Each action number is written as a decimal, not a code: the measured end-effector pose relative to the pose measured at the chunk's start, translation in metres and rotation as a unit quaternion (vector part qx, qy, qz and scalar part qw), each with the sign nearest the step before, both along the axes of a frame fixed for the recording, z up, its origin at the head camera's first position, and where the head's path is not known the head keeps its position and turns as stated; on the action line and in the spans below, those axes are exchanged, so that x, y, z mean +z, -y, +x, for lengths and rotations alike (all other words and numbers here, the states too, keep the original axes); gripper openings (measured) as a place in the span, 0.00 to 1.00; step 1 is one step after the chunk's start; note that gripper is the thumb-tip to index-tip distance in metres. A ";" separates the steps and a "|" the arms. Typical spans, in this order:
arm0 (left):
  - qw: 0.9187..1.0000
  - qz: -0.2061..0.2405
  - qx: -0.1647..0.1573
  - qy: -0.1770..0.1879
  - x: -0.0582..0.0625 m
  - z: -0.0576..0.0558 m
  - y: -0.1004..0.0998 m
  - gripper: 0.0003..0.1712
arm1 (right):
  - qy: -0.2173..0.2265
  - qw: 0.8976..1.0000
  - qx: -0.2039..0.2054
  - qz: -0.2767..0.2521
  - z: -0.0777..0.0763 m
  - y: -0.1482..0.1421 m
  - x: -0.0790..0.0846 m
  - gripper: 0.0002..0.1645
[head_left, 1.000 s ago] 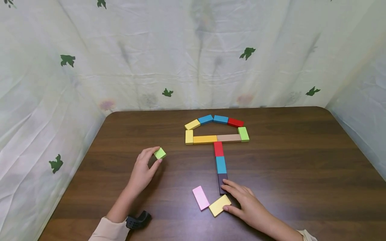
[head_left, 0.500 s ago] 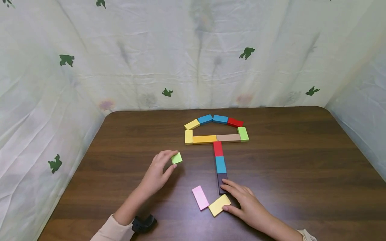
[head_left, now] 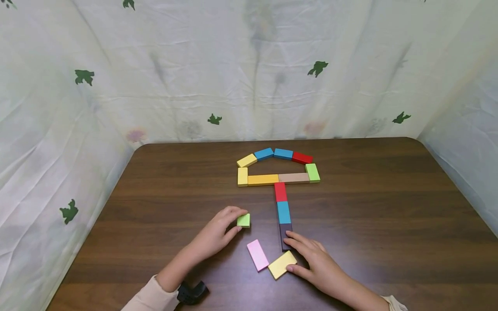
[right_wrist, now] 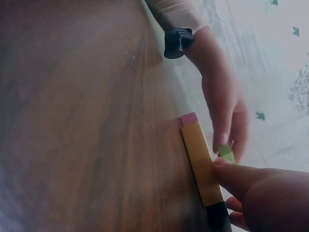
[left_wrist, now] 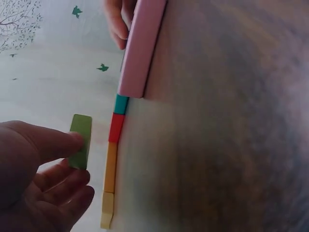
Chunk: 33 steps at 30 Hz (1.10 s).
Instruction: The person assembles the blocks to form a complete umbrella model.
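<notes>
My left hand (head_left: pixel 215 233) pinches a light green block (head_left: pixel 243 220) between thumb and fingers, left of the column of blocks. The left wrist view shows the green block (left_wrist: pixel 81 141) held above the table. My right hand (head_left: pixel 313 259) rests at the near end of the column, its fingertips on a dark purple block (head_left: pixel 285 236) and its thumb on the corner of a yellow block (head_left: pixel 282 264). A pink block (head_left: pixel 257 255) lies flat, its corner at the yellow one. Above the purple block in the column come a light blue block (head_left: pixel 283 212) and a red block (head_left: pixel 280 191).
Beyond the column, several blocks form a dome outline, its base an orange block (head_left: pixel 263 179) and a tan block (head_left: pixel 294 178). The brown wooden table (head_left: pixel 369 207) ends at a pale curtain (head_left: pixel 233 73) printed with green leaves. A black device (head_left: pixel 193 293) is on my left wrist.
My left hand has carried the green block right and nearer to me, toward the pink block. My right hand and the laid blocks have stayed in place.
</notes>
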<state>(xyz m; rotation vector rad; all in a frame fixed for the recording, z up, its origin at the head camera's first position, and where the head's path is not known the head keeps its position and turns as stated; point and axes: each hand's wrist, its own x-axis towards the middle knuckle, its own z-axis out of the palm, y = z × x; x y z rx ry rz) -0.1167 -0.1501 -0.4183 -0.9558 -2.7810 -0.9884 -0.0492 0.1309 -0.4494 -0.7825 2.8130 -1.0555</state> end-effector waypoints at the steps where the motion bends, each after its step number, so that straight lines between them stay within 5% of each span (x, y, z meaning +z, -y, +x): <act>1: 1.000 -0.006 -0.005 0.003 -0.001 0.000 -0.001 0.21 | 0.000 1.000 0.000 0.000 0.000 0.000 0.000 0.34; 17: 0.997 -0.061 -0.038 0.024 -0.013 -0.001 -0.007 0.17 | -0.030 0.999 0.010 0.001 0.000 0.001 -0.001 0.33; 33: 0.991 -0.105 -0.061 0.060 -0.006 0.002 -0.008 0.19 | -0.016 1.000 0.005 -0.003 0.001 0.000 0.000 0.33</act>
